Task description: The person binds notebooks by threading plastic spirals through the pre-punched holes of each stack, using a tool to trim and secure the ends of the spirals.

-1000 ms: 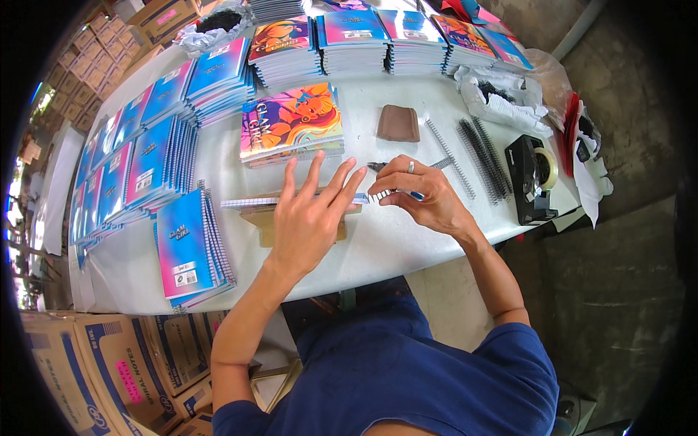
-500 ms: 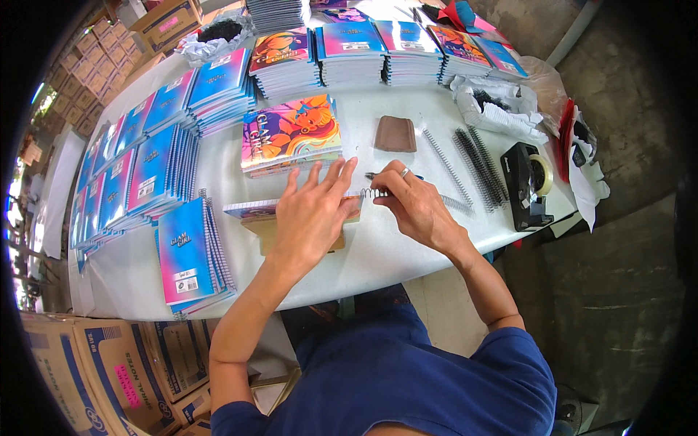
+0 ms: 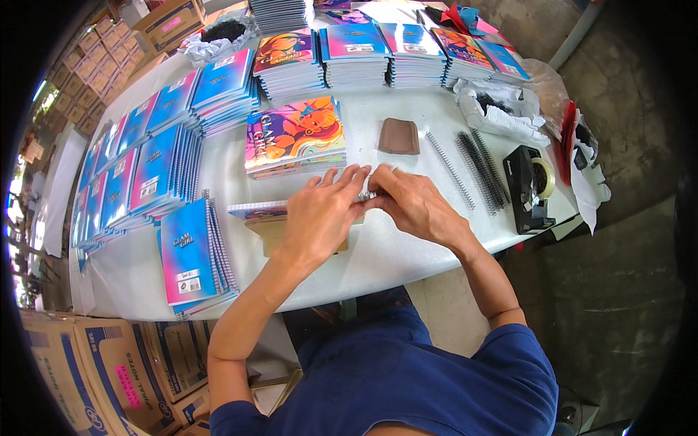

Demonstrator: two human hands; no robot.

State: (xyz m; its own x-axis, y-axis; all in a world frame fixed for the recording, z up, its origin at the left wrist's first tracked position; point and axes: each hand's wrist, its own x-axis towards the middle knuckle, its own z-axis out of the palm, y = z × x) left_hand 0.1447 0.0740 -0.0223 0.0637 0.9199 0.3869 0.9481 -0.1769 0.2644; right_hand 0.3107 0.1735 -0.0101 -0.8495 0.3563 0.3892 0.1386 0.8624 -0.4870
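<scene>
A notebook (image 3: 254,209) stands on its edge near the table's front, its punched edge facing up, against a tan board-like piece (image 3: 270,236). My left hand (image 3: 317,218) is over its right part, fingers bent across the top edge and gripping it. At the right end of that edge, my right hand (image 3: 418,205) pinches a dark spiral wire (image 3: 366,195), with fingertips meeting those of my left hand. Both hands hide most of the coil, so how far it runs through the holes cannot be seen. Behind them lies a short stack of notebooks with an illustrated cover (image 3: 294,138).
Loose spiral wires (image 3: 483,171) lie right of a brown pad (image 3: 398,136). A black tape dispenser (image 3: 528,189) stands at the right edge. Stacks of bound notebooks (image 3: 355,51) line the back and left. Cardboard boxes (image 3: 109,370) are on the lower left.
My right hand has moved left, up against my left fingertips, and less of the coil shows. My left fingers have gone from spread to bent closer together.
</scene>
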